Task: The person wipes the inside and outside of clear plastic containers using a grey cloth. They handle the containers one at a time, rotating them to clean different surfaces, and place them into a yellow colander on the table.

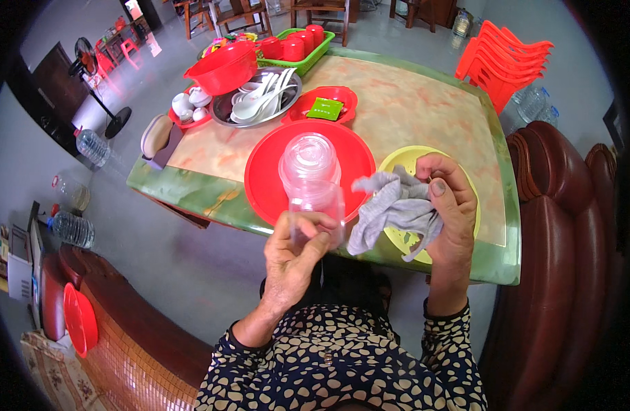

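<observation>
Near the table's front edge, my left hand (297,251) grips a clear plastic cup (317,203). My right hand (448,205) pinches a crumpled grey cloth (397,210) over a yellow perforated basket (461,177). Behind the cup, upturned clear plastic containers (310,156) stand on a round red tray (263,174). A scalloped red dish (348,95) beyond the tray holds a green packet (325,109). To its left, white spoons (266,100) lie in a metal bowl (220,110).
On the marble-patterned table (407,97) are also a red basin (225,67), a green basket (320,51) with red cups and a small red tray (176,118) with white cups. Leather seats (551,246) flank the table; stacked red chairs (505,67) stand beyond its right edge.
</observation>
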A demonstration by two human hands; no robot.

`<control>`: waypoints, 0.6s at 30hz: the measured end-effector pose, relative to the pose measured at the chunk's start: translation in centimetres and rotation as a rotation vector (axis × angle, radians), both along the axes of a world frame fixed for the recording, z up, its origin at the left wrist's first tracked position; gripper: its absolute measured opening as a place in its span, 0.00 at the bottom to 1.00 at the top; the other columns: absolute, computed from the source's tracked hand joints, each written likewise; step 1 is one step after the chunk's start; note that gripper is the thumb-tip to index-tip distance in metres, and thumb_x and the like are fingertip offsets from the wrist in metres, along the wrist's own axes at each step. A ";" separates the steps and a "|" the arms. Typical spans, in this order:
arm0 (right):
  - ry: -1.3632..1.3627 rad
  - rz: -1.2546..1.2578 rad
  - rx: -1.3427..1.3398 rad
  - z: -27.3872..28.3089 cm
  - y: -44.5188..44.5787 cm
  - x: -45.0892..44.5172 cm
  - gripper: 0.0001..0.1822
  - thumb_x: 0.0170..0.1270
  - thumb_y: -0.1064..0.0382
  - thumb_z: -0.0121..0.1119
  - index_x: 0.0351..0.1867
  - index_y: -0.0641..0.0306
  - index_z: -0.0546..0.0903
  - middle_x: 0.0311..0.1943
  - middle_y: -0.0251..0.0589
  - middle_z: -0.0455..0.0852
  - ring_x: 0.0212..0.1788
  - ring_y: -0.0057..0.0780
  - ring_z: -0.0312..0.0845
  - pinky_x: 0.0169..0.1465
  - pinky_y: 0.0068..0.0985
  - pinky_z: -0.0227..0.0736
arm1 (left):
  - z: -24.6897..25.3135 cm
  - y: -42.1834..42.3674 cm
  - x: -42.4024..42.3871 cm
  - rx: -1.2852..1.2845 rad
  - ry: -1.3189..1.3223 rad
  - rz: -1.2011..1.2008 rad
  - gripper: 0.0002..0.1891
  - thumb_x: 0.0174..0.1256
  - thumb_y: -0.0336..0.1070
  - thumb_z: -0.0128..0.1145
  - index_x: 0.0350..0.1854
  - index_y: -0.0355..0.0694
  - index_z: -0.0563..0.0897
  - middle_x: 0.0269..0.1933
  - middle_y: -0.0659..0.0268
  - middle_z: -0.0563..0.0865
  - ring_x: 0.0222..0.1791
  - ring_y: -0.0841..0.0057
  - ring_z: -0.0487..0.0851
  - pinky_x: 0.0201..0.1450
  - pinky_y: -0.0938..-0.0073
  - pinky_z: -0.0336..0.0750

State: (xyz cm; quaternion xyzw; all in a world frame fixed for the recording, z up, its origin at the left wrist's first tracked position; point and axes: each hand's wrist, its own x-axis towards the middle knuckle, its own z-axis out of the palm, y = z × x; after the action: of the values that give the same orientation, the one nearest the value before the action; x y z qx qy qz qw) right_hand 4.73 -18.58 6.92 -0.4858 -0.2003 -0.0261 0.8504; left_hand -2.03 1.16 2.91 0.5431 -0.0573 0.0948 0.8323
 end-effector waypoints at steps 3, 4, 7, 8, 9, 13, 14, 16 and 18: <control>-0.139 -0.047 -0.281 -0.9 2.6 -0.7 0.15 0.64 0.74 0.57 0.53 0.69 0.78 0.44 0.34 0.78 0.47 0.20 0.74 0.53 0.20 0.71 | 0.1 -0.8 -0.3 -0.079 0.093 0.000 0.09 0.66 0.22 0.57 0.41 0.38 0.72 0.49 0.64 0.81 0.44 0.84 0.79 0.45 0.79 0.77; -0.255 -0.074 -0.447 -1.6 2.9 -0.9 0.17 0.63 0.74 0.58 0.54 0.69 0.78 0.45 0.37 0.77 0.47 0.23 0.75 0.53 0.21 0.71 | 0.4 -0.6 -0.3 -0.025 0.109 0.015 0.10 0.64 0.24 0.60 0.43 0.37 0.74 0.47 0.64 0.82 0.44 0.82 0.80 0.47 0.77 0.78; -0.592 -0.223 -0.680 -2.1 4.5 -1.5 0.22 0.57 0.71 0.64 0.56 0.67 0.77 0.47 0.46 0.75 0.46 0.34 0.76 0.51 0.26 0.72 | 0.9 -0.1 0.0 0.116 0.043 0.051 0.11 0.62 0.27 0.63 0.44 0.37 0.75 0.43 0.68 0.81 0.43 0.83 0.79 0.48 0.78 0.76; -0.647 -0.279 -0.735 -2.3 4.8 -1.6 0.27 0.53 0.66 0.69 0.56 0.65 0.77 0.47 0.47 0.75 0.46 0.41 0.75 0.49 0.30 0.72 | 0.9 0.1 0.0 0.160 0.002 0.060 0.11 0.62 0.27 0.63 0.44 0.37 0.76 0.42 0.69 0.81 0.42 0.84 0.78 0.48 0.79 0.74; -0.688 -0.296 -0.740 -1.9 5.1 -1.6 0.28 0.52 0.64 0.71 0.57 0.65 0.77 0.48 0.47 0.75 0.46 0.42 0.74 0.48 0.32 0.72 | 0.8 0.3 0.0 0.163 -0.020 0.062 0.10 0.63 0.26 0.62 0.43 0.37 0.75 0.42 0.69 0.81 0.42 0.85 0.77 0.47 0.80 0.73; -0.787 -0.380 -0.775 -1.6 6.2 -2.1 0.32 0.48 0.58 0.75 0.56 0.63 0.78 0.49 0.49 0.75 0.46 0.43 0.73 0.47 0.35 0.70 | -0.1 0.9 0.4 0.139 -0.107 0.051 0.09 0.65 0.26 0.62 0.42 0.37 0.74 0.44 0.69 0.80 0.41 0.88 0.73 0.44 0.84 0.71; -0.819 -0.410 -0.828 -2.1 6.7 -2.0 0.30 0.49 0.59 0.75 0.55 0.63 0.79 0.49 0.48 0.76 0.45 0.42 0.73 0.45 0.34 0.70 | -0.3 0.9 0.5 0.123 -0.128 0.044 0.09 0.65 0.26 0.62 0.42 0.37 0.74 0.44 0.68 0.80 0.41 0.88 0.73 0.44 0.85 0.71; -0.813 -0.437 -0.831 -3.3 7.3 -1.5 0.21 0.53 0.63 0.72 0.49 0.65 0.82 0.49 0.48 0.76 0.43 0.41 0.74 0.43 0.32 0.72 | -0.6 1.4 0.6 0.223 -0.092 0.049 0.08 0.66 0.24 0.60 0.42 0.37 0.74 0.47 0.67 0.80 0.43 0.88 0.74 0.46 0.83 0.72; -0.551 -0.342 -0.661 -3.0 6.3 -0.3 0.15 0.59 0.66 0.64 0.48 0.69 0.83 0.49 0.46 0.77 0.46 0.36 0.77 0.47 0.27 0.74 | 0.9 0.9 0.5 0.000 0.051 0.044 0.07 0.66 0.19 0.54 0.40 0.37 0.74 0.50 0.63 0.81 0.47 0.80 0.81 0.52 0.74 0.79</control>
State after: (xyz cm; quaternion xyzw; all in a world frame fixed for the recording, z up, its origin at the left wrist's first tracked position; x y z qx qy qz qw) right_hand 4.45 -12.28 3.95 -0.7318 -0.3335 -0.2289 0.5486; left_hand -1.52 2.02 3.78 0.5464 -0.0241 0.0994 0.8313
